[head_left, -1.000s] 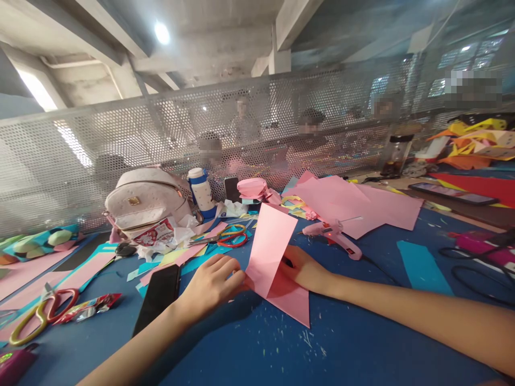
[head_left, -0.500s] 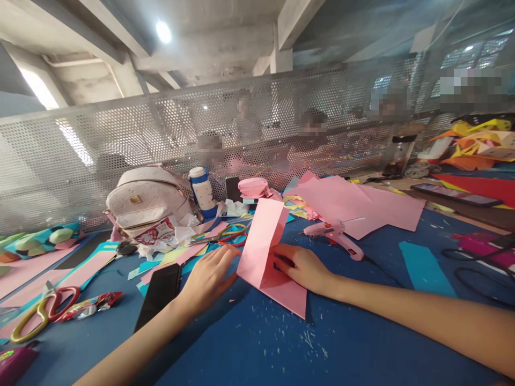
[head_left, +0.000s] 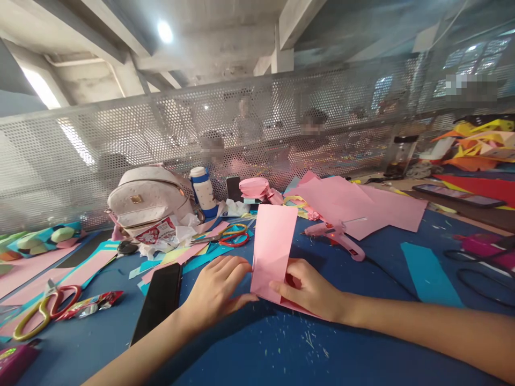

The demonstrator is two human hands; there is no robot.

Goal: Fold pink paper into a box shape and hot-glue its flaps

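Fingers of the right hand (head_left: 310,288) grip the folded pink paper sheet (head_left: 276,244) at frame centre, thumb in front — apparently to hold its panel upright — while the left hand (head_left: 219,283), thumb and fingers parted, meets its left edge, seemingly steadying it

Over my feed, the pink paper (head_left: 274,241) hid most fingers of the right hand (head_left: 311,289); whether the left hand (head_left: 219,284) gripped that sheet's edge, I couldn't tell. At twelve o'clock, mesh (head_left: 169,123) blurred people (head_left: 247,127); at eight, the left edge clipped a purple object (head_left: 16,363).
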